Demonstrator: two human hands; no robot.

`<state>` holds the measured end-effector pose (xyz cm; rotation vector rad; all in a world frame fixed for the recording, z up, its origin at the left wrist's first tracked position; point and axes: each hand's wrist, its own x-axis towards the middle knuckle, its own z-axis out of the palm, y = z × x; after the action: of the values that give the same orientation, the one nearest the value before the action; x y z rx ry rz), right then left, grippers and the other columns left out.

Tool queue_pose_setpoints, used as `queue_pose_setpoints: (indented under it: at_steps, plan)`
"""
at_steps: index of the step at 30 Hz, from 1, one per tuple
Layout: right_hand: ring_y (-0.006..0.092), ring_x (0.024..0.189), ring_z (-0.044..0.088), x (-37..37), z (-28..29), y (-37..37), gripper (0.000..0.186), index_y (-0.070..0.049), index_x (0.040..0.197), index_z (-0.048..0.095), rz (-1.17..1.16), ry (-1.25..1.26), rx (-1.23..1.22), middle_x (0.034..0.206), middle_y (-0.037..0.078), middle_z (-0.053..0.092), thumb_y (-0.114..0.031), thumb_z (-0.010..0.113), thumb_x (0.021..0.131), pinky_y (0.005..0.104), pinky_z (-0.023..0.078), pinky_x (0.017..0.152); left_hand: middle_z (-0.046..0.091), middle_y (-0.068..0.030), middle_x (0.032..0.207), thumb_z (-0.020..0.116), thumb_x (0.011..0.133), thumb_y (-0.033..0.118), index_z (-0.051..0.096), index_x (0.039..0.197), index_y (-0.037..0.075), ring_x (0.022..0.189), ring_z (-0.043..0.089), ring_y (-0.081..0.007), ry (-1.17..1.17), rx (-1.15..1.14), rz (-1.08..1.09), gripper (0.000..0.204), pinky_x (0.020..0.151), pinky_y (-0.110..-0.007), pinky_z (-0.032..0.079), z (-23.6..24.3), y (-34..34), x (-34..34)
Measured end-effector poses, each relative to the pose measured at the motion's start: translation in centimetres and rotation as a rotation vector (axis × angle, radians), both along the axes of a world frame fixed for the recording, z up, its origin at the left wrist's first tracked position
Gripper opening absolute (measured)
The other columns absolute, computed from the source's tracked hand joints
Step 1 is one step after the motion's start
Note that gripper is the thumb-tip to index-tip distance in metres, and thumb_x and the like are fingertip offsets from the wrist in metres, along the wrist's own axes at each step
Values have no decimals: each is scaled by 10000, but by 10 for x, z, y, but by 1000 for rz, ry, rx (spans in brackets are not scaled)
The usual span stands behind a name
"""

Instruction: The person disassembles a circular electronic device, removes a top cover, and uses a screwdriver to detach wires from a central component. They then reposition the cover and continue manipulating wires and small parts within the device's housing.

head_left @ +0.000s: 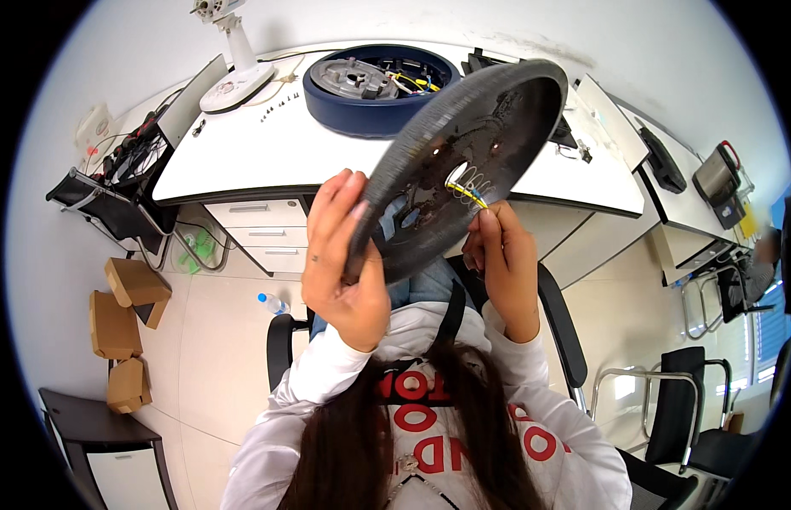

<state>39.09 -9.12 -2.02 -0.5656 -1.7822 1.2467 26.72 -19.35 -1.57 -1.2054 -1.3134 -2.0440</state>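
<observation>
My left hand [344, 268] grips the left rim of a large dark grey dished disc [506, 119], tilted nearly upright above my lap. Yellow and blue wires [467, 195] and a loose coil of thin wire come out through the disc's central hole. My right hand [506, 268] pinches the wire ends just below the hole. On the white desk [221, 157] behind it sits a round dark blue housing [361, 116] holding a grey metal plate and wiring, with a row of small screws [280, 108] to its left.
A white fan stand [238, 85] is at the back left. Cardboard boxes [115, 323] and a bottle [273, 303] are on the floor. Empty chairs [671, 399] stand at the right, a seated person [752, 276] beyond; a keyboard-like black object [663, 161] lies on the side desk.
</observation>
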Motion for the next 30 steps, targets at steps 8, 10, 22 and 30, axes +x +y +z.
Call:
queue_pose_setpoints:
  at_steps: [8,10,22,30]
  plan:
    - [169,424,561,8,10,-2,231,-44,792,545,-337,-58,270,490,56,539,-183,455,954,271,393,420,603,-194,1124,469,646,-181,601,1028,-37,1128,514,-399,43,-8,-69,430,992,-456,359,0,2,10]
    - [185,418,546,13,13,-1,215,-48,785,551,-370,-106,317,492,59,532,-176,477,942,284,365,414,585,-203,1154,444,711,-173,579,1082,-57,1152,512,-356,-37,-56,-111,411,1005,-414,347,-3,0,3]
    - [80,455,467,40,23,-20,212,-33,792,544,-428,155,306,566,29,528,-143,454,949,233,328,408,613,-99,1046,549,827,-69,528,1174,-65,921,572,-146,-367,143,-31,348,852,-250,419,4,0,-20]
    - [81,626,470,141,46,54,261,-42,871,619,-1029,126,441,849,27,564,-270,507,933,187,338,447,597,-92,1117,577,813,-35,524,1201,-39,979,563,-166,-441,193,64,391,915,-280,404,4,-11,-41]
